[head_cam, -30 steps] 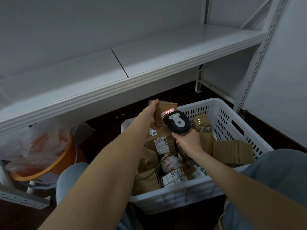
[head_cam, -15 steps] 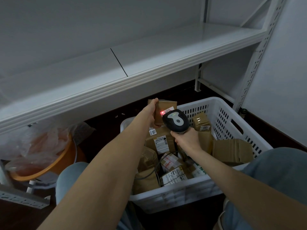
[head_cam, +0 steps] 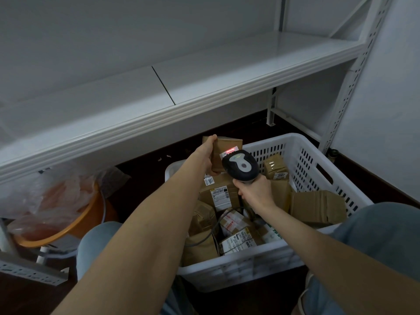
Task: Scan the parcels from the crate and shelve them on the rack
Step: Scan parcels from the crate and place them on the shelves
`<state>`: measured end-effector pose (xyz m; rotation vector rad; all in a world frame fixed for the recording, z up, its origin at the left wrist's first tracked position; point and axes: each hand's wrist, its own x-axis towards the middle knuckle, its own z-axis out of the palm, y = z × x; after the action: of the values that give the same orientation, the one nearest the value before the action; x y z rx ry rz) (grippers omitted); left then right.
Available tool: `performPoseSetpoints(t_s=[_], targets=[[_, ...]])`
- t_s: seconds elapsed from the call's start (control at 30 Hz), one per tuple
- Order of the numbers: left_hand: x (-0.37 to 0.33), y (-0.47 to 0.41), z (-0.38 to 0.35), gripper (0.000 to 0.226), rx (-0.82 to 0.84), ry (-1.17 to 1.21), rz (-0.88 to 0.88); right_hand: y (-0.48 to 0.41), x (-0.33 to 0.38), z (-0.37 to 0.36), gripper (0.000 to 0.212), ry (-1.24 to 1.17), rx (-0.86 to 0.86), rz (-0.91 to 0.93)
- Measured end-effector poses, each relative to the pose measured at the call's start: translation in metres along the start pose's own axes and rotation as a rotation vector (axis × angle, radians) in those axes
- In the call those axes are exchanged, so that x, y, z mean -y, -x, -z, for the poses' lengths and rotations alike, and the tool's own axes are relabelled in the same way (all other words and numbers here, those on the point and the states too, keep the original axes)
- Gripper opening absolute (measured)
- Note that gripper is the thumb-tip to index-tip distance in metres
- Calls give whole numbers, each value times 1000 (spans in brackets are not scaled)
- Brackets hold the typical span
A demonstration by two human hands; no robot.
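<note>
My left hand (head_cam: 208, 159) grips a small brown cardboard parcel (head_cam: 223, 146) by its left side, holding it upright above the far end of the white plastic crate (head_cam: 306, 167). My right hand (head_cam: 254, 189) holds a black and grey barcode scanner (head_cam: 241, 164) by its handle, pointed at the parcel. A red scan light glows on the parcel's white label (head_cam: 230, 151). Several more brown parcels (head_cam: 218, 194) with labels lie in the crate. The white rack shelf (head_cam: 204, 83) stretches above and behind the crate.
An orange basin (head_cam: 68, 223) with crumpled clear plastic sits on the floor to the left. The rack's perforated upright (head_cam: 350, 87) stands at the right, next to a grey wall. My knees in blue jeans flank the crate. The scanner's cable (head_cam: 213, 226) trails among the parcels.
Both hands, the parcel and the scanner have drifted slightly up and left in view. The red light stays on the label.
</note>
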<state>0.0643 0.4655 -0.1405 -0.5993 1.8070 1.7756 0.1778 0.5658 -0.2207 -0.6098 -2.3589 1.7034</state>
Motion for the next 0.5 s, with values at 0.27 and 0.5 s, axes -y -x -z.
performPoseSetpoints(t_s=[0.27, 0.5], targets=[[0, 4, 0, 58, 1, -2, 0, -1, -2, 1, 15, 20, 9, 4], [-1, 7, -1, 56, -8, -13, -5, 1, 2, 2, 15, 29, 10, 4]])
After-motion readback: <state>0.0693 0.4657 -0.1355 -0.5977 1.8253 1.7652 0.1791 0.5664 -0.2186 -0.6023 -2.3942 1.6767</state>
